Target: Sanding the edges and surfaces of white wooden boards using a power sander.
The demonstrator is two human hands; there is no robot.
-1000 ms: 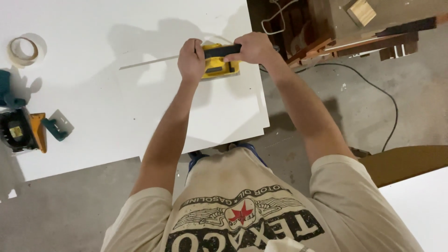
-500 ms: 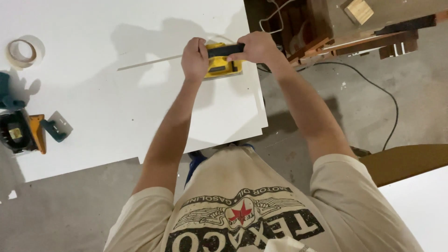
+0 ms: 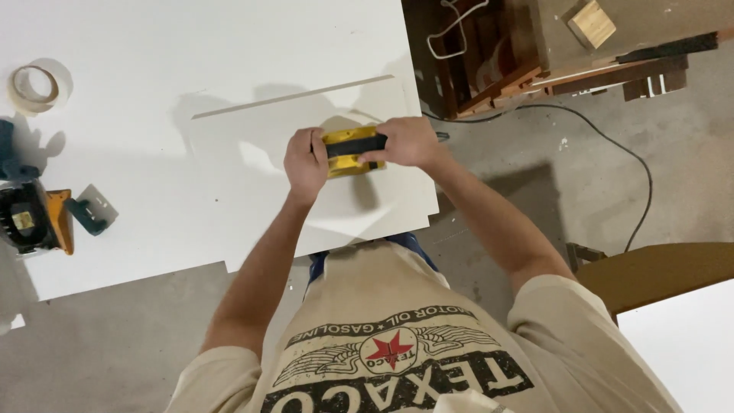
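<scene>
Yellow sanding block (image 3: pixel 352 151) with a black strap lies on the white board (image 3: pixel 229 46), near its right edge, long axis running left to right. The left hand (image 3: pixel 306 162) clasps its left end, the right hand (image 3: pixel 404 142) its right end, fingers pressed on it. Just beyond lies a thin strip (image 3: pixel 293 96). Well left sit a tape roll (image 3: pixel 34 85) and a power tool (image 3: pixel 34 219).

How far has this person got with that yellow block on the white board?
Both the left hand and right hand grip the yellow block, pressed flat on the white board near its right edge. Nothing on the board's surface shows how much is done or left. The thin strip lies untouched beyond.
</scene>
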